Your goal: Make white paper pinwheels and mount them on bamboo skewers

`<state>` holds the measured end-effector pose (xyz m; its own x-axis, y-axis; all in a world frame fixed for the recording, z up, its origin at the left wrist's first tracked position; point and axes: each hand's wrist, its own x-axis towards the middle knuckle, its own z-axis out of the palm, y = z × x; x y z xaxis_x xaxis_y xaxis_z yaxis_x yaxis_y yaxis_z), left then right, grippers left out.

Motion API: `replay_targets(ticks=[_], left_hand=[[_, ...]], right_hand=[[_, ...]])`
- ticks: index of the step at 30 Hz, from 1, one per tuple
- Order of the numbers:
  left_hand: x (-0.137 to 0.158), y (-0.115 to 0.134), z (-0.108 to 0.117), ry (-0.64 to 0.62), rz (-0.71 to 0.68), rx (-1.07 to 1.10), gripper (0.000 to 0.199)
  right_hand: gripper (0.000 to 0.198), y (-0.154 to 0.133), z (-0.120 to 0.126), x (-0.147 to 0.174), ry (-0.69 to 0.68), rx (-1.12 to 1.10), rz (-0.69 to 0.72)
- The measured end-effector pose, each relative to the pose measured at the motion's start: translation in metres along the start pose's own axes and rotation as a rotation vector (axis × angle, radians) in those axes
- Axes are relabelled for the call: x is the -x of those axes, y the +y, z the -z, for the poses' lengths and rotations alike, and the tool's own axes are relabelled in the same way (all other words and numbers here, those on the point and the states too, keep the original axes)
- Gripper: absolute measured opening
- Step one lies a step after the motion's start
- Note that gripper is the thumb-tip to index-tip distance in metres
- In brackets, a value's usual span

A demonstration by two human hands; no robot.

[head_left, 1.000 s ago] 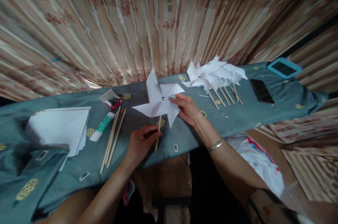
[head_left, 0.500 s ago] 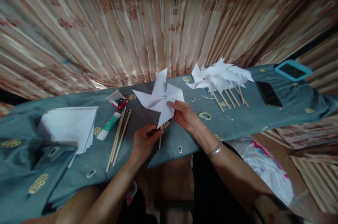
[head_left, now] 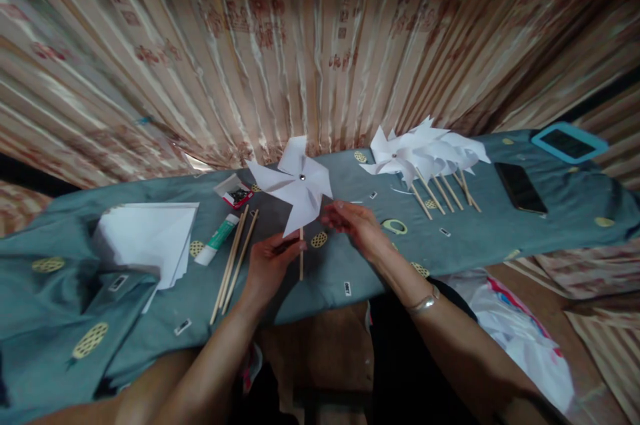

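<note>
Plastic bag: white with red and blue print, on the floor near right, below the table edge (head_left: 527,341).
Bracelet: silver-coloured, around the right wrist (head_left: 425,302).
Left hand: thumb and fingers pinch the pinwheel's stick just below the blades (head_left: 273,265).
Right hand: fingers loosely curled and parted, holding nothing, just right of the blades; whether a fingertip brushes the paper, I cannot tell (head_left: 357,225).
Paper pinwheel: white, in the left hand at the middle of the scene, above the table, round metal pin head at its hub (head_left: 300,188).
Tablecloth: grey-green with yellow pineapples, under everything set out here (head_left: 320,290).
Loose sticks: 3 wooden ones lying side by side, left of the left hand (head_left: 233,261).
Paper stack: white sheets, fanned at the right edge, far left of the sticks (head_left: 150,235).
Glue stick: white with a green label, lying between paper and sticks (head_left: 217,239).
Pale green ring: flat on the cloth, right of the right hand (head_left: 401,231).
Small red box: open, dark small pieces inside, just beyond the sticks (head_left: 235,191).
Smartphone: black, lying at the right (head_left: 521,188).
Pinwheel row: several white ones overlapping, far right of the held pinwheel, sticks pointing near (head_left: 395,155).
Blue-framed tablet: far right, beyond the smartphone (head_left: 570,143).
Curtain: beige, pleated, red-brown motifs, across the far side (head_left: 320,78).
</note>
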<state>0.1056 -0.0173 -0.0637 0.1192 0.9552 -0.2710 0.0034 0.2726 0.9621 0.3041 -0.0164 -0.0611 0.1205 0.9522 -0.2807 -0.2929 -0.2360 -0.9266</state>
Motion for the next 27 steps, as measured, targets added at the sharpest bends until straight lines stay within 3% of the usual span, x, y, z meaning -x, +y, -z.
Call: replay_targets(ticks=[2,7,13,16,20,23,27], left_hand=[[0.001,0.003,0.003,-0.009,0.029,0.016,0.038],[0.005,0.007,0.002,-0.078,0.07,0.008,0.04],[0.006,0.008,-0.002,-0.115,0.111,0.036,0.045],[0.007,0.01,-0.002,-0.109,0.14,0.064,0.042],[0.008,0.012,-0.002,-0.104,0.157,0.099,0.039],[0.006,0.013,-0.001,-0.076,0.138,0.123,0.039],[0.005,0.011,-0.001,-0.074,0.111,0.106,0.04]], right_hand=[[0.036,-0.008,0.014,-0.004,0.076,0.038,0.053],[0.037,-0.023,0.039,-0.025,0.372,0.078,0.348],[0.044,-0.029,0.049,-0.041,0.462,0.095,0.449],[0.046,-0.031,0.052,-0.041,0.446,0.155,0.497],[0.045,-0.03,0.053,-0.036,0.423,0.141,0.463],[0.041,-0.026,0.049,-0.028,0.398,0.055,0.346],[0.041,-0.022,0.035,-0.014,0.108,-0.049,0.113]])
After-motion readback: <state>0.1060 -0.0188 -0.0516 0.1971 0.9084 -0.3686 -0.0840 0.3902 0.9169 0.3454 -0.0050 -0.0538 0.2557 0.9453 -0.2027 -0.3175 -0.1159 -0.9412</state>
